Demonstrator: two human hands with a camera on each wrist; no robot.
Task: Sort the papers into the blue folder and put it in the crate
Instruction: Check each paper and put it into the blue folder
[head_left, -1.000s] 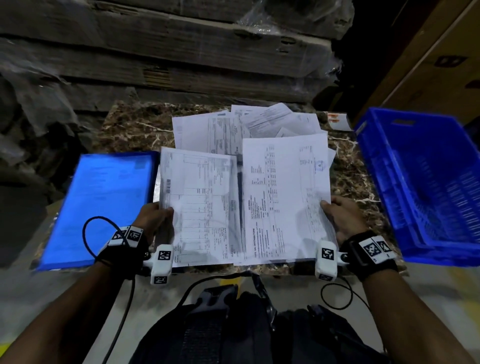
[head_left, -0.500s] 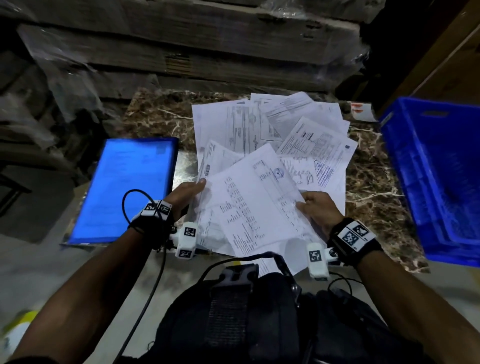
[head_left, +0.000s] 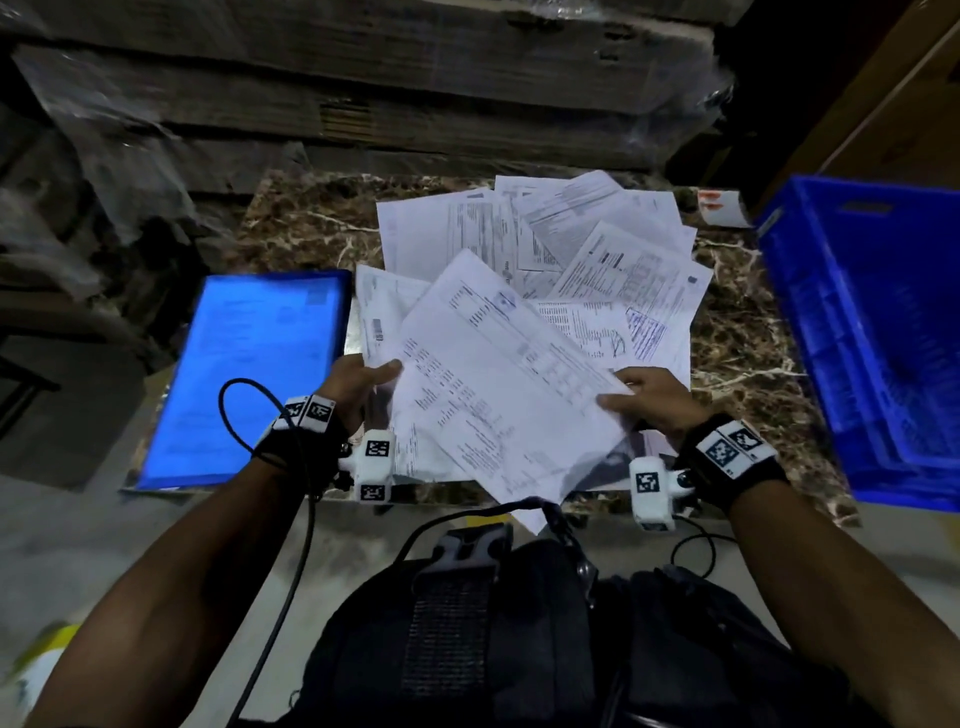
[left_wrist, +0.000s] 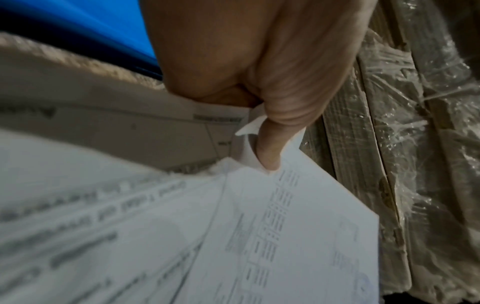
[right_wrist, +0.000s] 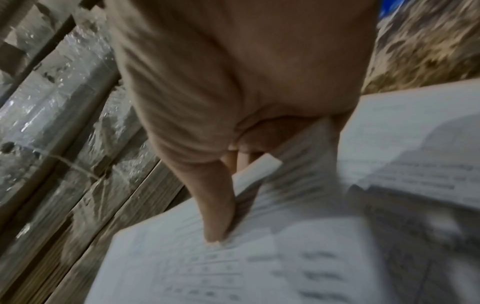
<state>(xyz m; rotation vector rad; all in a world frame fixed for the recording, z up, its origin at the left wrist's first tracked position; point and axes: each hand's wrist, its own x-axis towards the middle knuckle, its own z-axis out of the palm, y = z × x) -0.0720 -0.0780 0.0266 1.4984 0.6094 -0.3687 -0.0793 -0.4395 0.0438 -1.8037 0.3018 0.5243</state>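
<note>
2 hands: left hand (head_left: 358, 382) and right hand (head_left: 652, 397) each pinch the held sheets (head_left: 498, 400).
Folders: 1 blue folder (head_left: 254, 374), on worktop (head_left: 311, 218).
Crates: 1 blue crate (head_left: 872, 332), right.

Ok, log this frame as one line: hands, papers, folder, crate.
left hand: pinches held sheets | right hand: pinches same sheets | loose papers: on table | blue folder: left, flat | crate: right

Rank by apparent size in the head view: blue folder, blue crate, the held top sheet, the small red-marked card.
1. blue crate, though cut off by the frame
2. blue folder and top sheet: too alike to rank
3. red-marked card
</note>
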